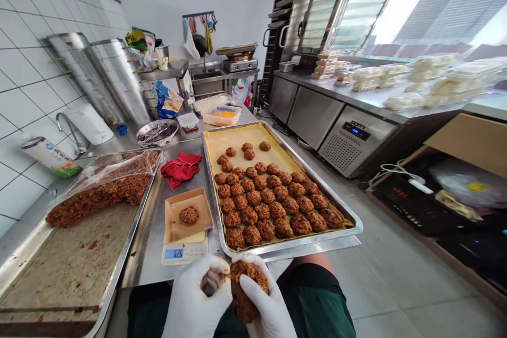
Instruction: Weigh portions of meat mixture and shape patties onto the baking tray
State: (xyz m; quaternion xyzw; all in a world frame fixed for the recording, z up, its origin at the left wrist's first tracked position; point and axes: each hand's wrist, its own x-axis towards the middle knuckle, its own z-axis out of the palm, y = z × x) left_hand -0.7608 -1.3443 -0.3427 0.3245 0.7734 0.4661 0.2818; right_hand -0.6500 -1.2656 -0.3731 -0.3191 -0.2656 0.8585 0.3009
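Observation:
Both hands wear white gloves and meet at the front edge of the worktop. My right hand (271, 303) is wrapped round a rough ball of brown shredded mixture (246, 298), its thumb across the front. The thumb and fingertips of my left hand (198, 293) pinch a bit of mixture at the ball's left edge. Just beyond, a digital scale (194, 251) reading 62.6 bears a brown paper tray (174, 222) with one lump of mixture (189, 215) inside. A lined metal baking tray (356, 226) to the right carries rows of brown balls (266, 211).
On the left, a metal tray (59, 269) holds a large mass of mixture (106, 190) partly under plastic film. A red cloth (181, 169) lies between the trays. Farther back are a film-covered bowl (157, 132) and a plastic tub (222, 115). A steel counter fridge (312, 116) stands right.

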